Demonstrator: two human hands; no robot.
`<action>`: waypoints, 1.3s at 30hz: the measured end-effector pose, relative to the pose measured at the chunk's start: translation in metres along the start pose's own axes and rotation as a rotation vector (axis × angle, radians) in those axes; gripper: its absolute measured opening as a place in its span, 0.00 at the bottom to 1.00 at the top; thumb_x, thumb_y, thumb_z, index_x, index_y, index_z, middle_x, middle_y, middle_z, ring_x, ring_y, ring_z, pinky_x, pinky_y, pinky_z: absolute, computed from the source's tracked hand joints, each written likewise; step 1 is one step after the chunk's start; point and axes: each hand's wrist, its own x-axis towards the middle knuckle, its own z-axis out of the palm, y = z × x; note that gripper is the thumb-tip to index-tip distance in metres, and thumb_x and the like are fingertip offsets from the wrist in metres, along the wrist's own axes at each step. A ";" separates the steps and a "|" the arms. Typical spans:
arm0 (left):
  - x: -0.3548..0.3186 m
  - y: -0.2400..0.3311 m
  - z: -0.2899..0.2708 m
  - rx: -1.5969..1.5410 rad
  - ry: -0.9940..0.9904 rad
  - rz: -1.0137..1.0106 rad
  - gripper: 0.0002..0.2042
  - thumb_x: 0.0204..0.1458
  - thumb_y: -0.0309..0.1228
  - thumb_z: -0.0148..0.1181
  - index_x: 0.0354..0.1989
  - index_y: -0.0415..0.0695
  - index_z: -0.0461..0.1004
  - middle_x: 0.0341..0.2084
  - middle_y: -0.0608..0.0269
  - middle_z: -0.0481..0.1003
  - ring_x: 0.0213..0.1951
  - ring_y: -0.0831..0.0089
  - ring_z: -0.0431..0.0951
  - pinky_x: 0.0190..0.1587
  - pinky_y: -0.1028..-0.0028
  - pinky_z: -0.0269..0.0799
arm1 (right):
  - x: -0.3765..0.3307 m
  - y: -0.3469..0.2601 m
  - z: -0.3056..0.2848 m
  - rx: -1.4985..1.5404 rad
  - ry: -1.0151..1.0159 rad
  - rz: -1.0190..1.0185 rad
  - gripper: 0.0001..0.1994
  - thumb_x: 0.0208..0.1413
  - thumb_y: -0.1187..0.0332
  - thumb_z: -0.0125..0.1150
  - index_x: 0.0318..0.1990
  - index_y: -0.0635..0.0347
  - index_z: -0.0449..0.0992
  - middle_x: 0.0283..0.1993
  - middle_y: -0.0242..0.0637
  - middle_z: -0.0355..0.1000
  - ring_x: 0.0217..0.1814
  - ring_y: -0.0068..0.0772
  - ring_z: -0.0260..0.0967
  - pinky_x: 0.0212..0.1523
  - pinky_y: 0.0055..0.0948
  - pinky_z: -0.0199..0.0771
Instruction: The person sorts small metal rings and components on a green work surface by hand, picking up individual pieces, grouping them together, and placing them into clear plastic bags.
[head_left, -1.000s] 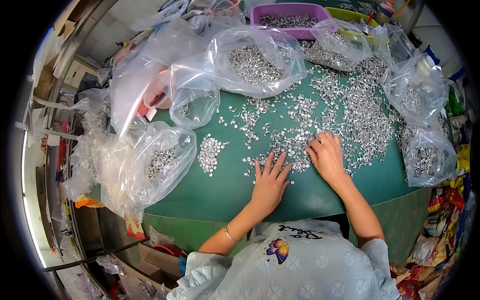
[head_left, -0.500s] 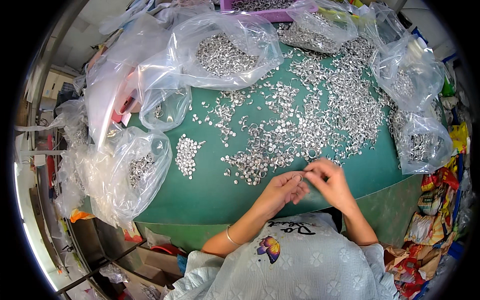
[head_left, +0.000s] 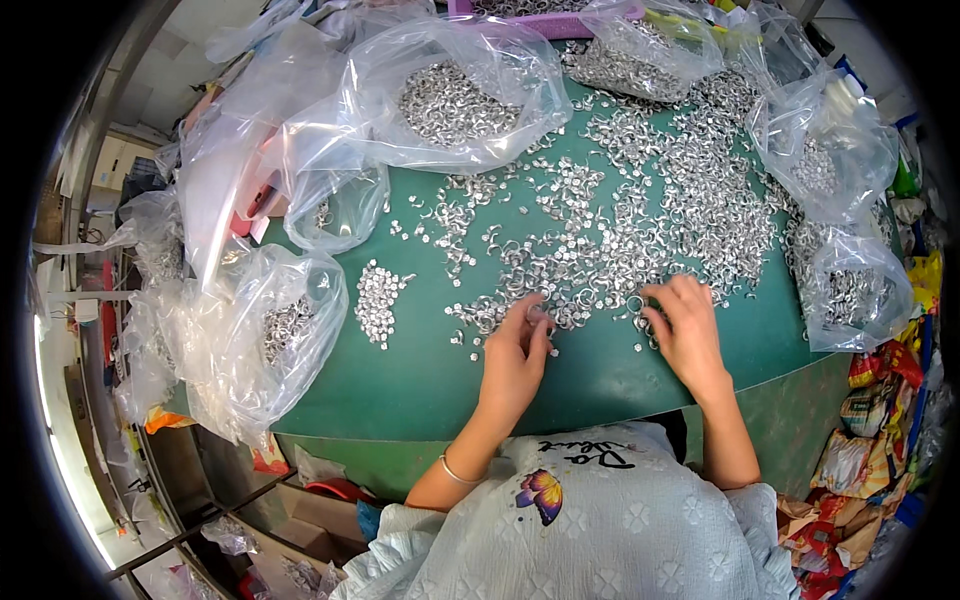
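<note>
Silver metal rings and small bits lie loose in a broad heap [head_left: 620,240] on the green table. At the heap's near edge my left hand [head_left: 512,352] is closed, with a small silver ring [head_left: 534,313] between thumb and fingers. My right hand [head_left: 690,335] reaches the heap farther right, its thumb and forefinger apart. Their tips are beside a larger silver ring [head_left: 635,304]; whether they touch it is hard to see. Left of the heap sits a separate little pile of small silver pieces [head_left: 378,303].
Clear plastic bags of metal parts stand around: one at the back [head_left: 460,105], one at left [head_left: 285,330], others at right [head_left: 850,290]. A purple basket [head_left: 545,27] is at the far edge. The green tabletop [head_left: 420,400] curves along its near side.
My hands were together near the table's front edge, at a ring. They have separated and moved forward to the heap, the left going leftward and the right slightly rightward.
</note>
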 end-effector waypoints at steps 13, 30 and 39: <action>0.005 0.007 0.029 0.574 -0.033 0.456 0.17 0.45 0.22 0.61 0.46 0.39 0.71 0.41 0.54 0.70 0.43 0.56 0.69 0.45 0.64 0.66 | 0.000 0.000 0.009 -0.103 0.006 0.080 0.08 0.44 0.70 0.64 0.29 0.60 0.71 0.31 0.38 0.65 0.39 0.40 0.63 0.40 0.37 0.57; 0.032 0.009 0.040 0.261 0.042 0.288 0.13 0.46 0.18 0.59 0.42 0.40 0.71 0.34 0.61 0.73 0.33 0.73 0.73 0.34 0.75 0.67 | -0.005 0.039 -0.007 0.700 0.254 0.481 0.02 0.53 0.75 0.55 0.30 0.63 0.69 0.24 0.28 0.62 0.26 0.20 0.56 0.29 0.22 0.57; 0.045 0.007 0.027 0.606 0.146 0.538 0.15 0.45 0.17 0.56 0.44 0.39 0.71 0.40 0.55 0.70 0.44 0.60 0.69 0.44 0.65 0.65 | 0.001 0.044 -0.003 0.691 0.112 0.491 0.04 0.60 0.71 0.51 0.34 0.60 0.70 0.27 0.24 0.64 0.25 0.13 0.53 0.26 0.16 0.53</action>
